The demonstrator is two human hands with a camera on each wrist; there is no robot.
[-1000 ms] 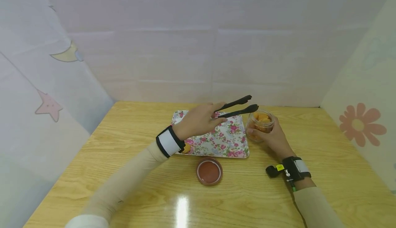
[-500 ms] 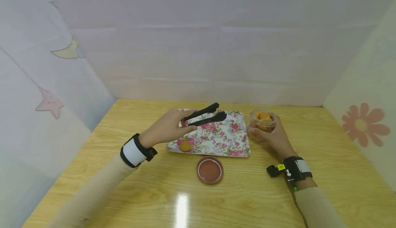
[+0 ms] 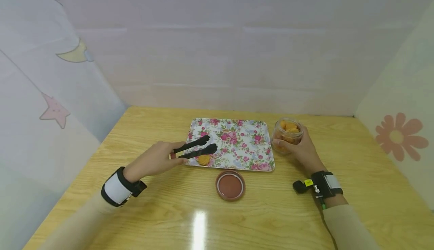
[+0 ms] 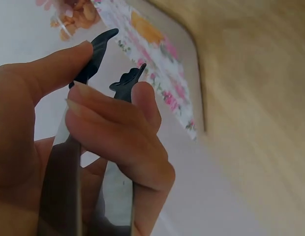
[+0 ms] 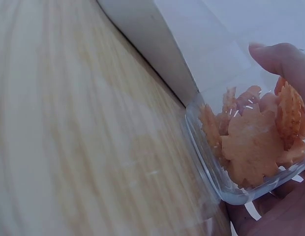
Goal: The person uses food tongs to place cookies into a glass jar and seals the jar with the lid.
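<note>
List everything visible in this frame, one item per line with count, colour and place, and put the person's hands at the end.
table: 1, light wood, fills the lower part of the head view
tray: 1, white with pink flowers, centre of the table
biscuit: 1, orange-brown, on the tray's near left corner
tongs: 1, black, tips over the tray's left edge, above the biscuit
jar: 1, clear glass with orange biscuits inside, open, right of the tray
lid: 1, reddish brown, on the table in front of the tray
left hand: 1, holds the tongs, wristband on
right hand: 1, wraps the jar, wristband on
</note>
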